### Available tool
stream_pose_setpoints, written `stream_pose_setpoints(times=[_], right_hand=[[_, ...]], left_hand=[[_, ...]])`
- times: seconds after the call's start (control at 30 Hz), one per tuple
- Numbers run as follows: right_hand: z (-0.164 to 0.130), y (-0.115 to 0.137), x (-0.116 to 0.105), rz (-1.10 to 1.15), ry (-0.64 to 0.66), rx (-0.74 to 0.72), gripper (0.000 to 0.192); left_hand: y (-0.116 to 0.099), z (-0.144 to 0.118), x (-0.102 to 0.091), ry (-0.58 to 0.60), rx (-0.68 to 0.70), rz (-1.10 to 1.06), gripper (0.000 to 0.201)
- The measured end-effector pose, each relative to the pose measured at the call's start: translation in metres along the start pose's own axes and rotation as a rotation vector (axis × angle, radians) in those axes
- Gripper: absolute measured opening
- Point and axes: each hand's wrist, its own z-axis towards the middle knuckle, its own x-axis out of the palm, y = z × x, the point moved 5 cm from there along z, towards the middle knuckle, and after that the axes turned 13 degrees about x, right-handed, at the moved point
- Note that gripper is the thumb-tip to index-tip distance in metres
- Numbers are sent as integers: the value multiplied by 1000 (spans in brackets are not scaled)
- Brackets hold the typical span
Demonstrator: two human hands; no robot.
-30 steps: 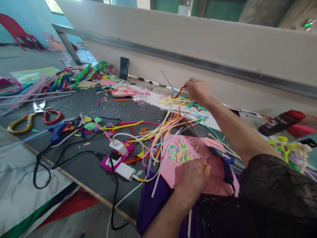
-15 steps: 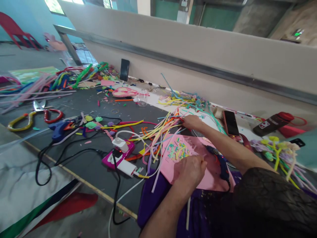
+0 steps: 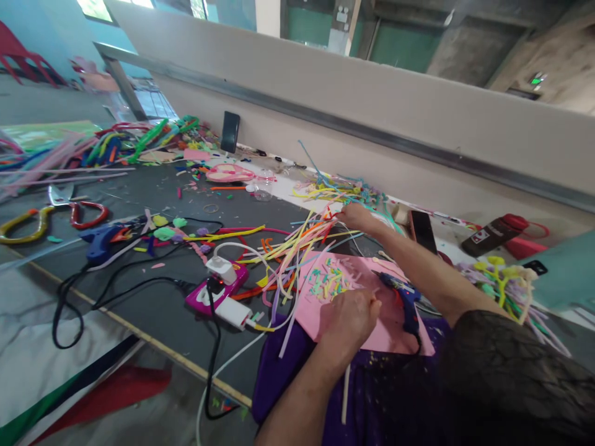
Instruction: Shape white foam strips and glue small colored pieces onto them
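My left hand (image 3: 351, 316) is closed in a fist over the near part of a pink sheet (image 3: 309, 322); whatever it holds is hidden. Short cut pieces (image 3: 330, 277) in green, yellow and white lie on the sheet just beyond it. My right hand (image 3: 357, 217) stretches to the far side, its fingers pinched at the end of a loose bundle of pipe cleaners (image 3: 302, 238) in yellow, pink, orange and white. The fingertips are small and partly covered. A blue hot glue gun (image 3: 406, 303) lies on the sheet under my right forearm.
On the left are red-and-yellow-handled scissors (image 3: 88, 214) and a second glue gun (image 3: 105, 241). A magenta power strip (image 3: 199, 298) with plugs and trailing cables sits left of the sheet. Beyond my right arm are a phone (image 3: 422, 232) and a dark bottle (image 3: 495, 235). A board (image 3: 325, 80) edges the table.
My right hand has shifted slightly farther away at the pipe cleaner bundle. The left fist stays over the pink sheet. The whole view has moved a little.
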Motion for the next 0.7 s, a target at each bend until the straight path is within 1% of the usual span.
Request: stream_pose_setpoints(times=[0.07,0.13,0.2,0.27,0.4,0.57,0.7], right_hand=[[-7,8,27,44,17,34,47],[-9,14,47,99,35,66,52],[-7,18,57,159,52,88,52],[-3,19,58,218,70,92,44],[5,12,44,334,105,71,29],[14,-11,11,465,73,67,22],[18,-23,-12,562,74,44,19]], left_hand=[[0,1,1,-4,9,17,32],[0,3,3,-7,21,34,32],[1,4,6,2,29,45,32],[2,5,6,-1,37,55,32],[0,5,6,-23,61,49,31],[0,6,10,-25,67,-9,30],[2,4,0,-58,26,-42,28]])
